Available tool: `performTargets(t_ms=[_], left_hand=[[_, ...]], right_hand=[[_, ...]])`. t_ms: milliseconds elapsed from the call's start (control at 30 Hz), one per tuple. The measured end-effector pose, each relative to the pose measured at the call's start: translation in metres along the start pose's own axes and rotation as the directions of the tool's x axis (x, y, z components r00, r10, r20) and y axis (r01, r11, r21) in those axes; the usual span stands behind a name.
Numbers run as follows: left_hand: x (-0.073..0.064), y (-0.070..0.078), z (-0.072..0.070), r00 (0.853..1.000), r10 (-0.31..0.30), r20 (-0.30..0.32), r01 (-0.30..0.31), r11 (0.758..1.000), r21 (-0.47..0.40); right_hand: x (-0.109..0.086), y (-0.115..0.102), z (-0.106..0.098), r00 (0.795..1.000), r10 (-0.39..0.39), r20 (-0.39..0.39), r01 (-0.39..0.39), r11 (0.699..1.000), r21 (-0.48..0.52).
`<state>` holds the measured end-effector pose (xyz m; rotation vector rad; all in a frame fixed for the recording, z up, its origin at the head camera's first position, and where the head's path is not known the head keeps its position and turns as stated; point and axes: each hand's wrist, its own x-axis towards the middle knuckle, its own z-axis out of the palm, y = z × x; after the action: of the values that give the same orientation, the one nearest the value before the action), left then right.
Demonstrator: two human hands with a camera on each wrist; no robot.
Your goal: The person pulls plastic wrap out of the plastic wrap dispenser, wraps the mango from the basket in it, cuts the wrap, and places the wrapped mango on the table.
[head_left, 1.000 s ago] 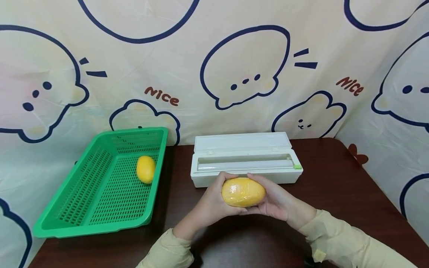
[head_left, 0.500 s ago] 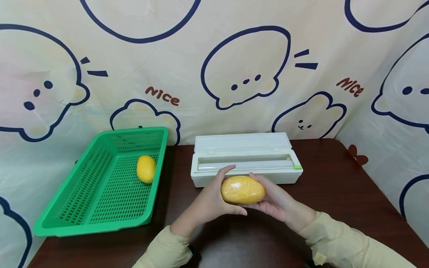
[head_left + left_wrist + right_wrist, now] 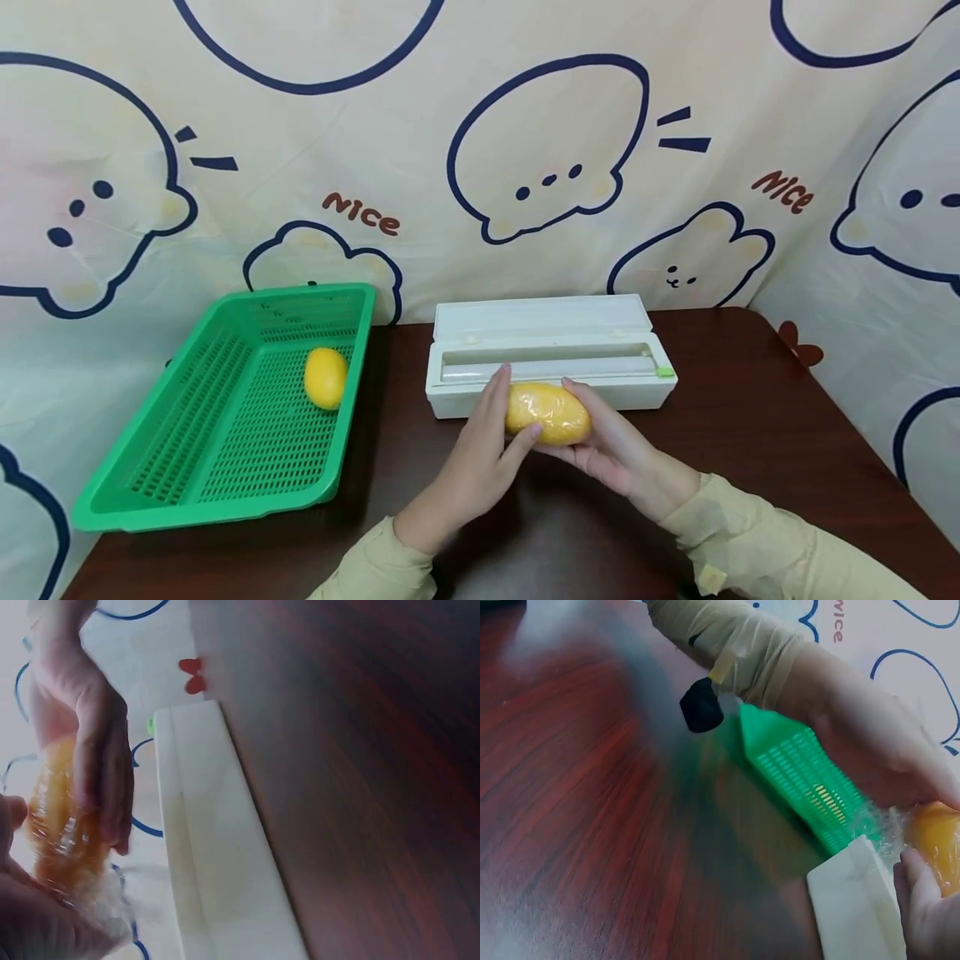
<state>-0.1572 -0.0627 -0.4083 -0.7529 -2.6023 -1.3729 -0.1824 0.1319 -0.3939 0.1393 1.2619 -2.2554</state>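
Observation:
A yellow mango (image 3: pixel 551 412) in shiny clear film is held up in front of the white box. My right hand (image 3: pixel 618 450) grips its right end, with the thumb below and fingers around the far side. At the left end, my left hand (image 3: pixel 480 454) presses with fairly straight fingers, its thumb near the front of the fruit. Loose cling film (image 3: pixel 101 904) bunches by the left palm in the left wrist view. Within the right wrist view, crumpled film also sticks out beside the mango (image 3: pixel 939 836).
The white cling film box (image 3: pixel 551 396) stands behind the hands, lid up, with a film roll (image 3: pixel 555 369) inside. On the left is a green basket (image 3: pixel 225 510) holding another yellow fruit (image 3: pixel 326 378). A patterned curtain backs the dark wooden table (image 3: pixel 750 400).
My left hand has loosened its hold and shifted, fingers straightening against the mango's left end with its thumb now in front. The right hand keeps its grip; the mango has tilted and risen slightly.

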Motion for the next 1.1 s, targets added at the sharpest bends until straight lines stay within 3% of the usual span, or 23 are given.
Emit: performTargets(t_ms=[100, 233, 367, 467, 533, 633, 667, 767, 933, 1100], left_hand=[[0.003, -0.004, 0.003, 0.998, -0.06, -0.003, 0.058, 0.981, -0.183], [0.008, -0.003, 0.003, 0.988, -0.154, 0.005, 0.142, 0.899, -0.413], [0.011, 0.003, 0.002, 0.957, -0.291, -0.002, 0.23, 0.761, -0.607], [0.012, 0.006, 0.002, 0.925, -0.38, 0.001, 0.257, 0.622, -0.74], [0.012, 0.006, 0.003, 0.907, -0.42, 0.014, 0.264, 0.544, -0.797], [0.012, 0.004, 0.003, 0.895, -0.445, 0.034, 0.255, 0.448, -0.857], [0.012, 0.004, 0.003, 0.893, -0.449, 0.039, 0.253, 0.427, -0.868], [0.011, 0.003, 0.005, 0.89, -0.456, 0.026, 0.225, 0.387, -0.894], [0.011, 0.003, 0.007, 0.871, -0.491, -0.022, 0.172, 0.346, -0.922], [0.011, 0.004, 0.004, 0.866, -0.498, -0.047, 0.15, 0.348, -0.925]], right_hand=[[0.0, -0.001, 0.001, 1.0, 0.011, 0.004, -0.011, 1.0, 0.029], [0.0, -0.001, 0.002, 1.0, 0.012, 0.024, -0.012, 0.999, 0.036], [0.001, 0.0, 0.003, 0.999, 0.004, 0.049, -0.005, 1.0, 0.012], [0.001, 0.002, 0.004, 0.997, -0.01, 0.075, 0.011, 1.0, -0.018], [0.001, 0.003, 0.005, 0.995, -0.015, 0.096, 0.018, 0.999, -0.03], [0.002, 0.007, 0.005, 0.993, -0.016, 0.116, 0.022, 0.999, -0.049], [0.002, 0.007, 0.006, 0.993, -0.015, 0.118, 0.022, 0.998, -0.058], [0.002, 0.009, 0.007, 0.991, -0.017, 0.134, 0.029, 0.996, -0.087], [-0.002, 0.005, 0.008, 0.985, -0.012, 0.173, 0.045, 0.981, -0.189], [-0.002, 0.004, 0.004, 0.993, 0.019, 0.117, 0.022, 0.94, -0.34]])
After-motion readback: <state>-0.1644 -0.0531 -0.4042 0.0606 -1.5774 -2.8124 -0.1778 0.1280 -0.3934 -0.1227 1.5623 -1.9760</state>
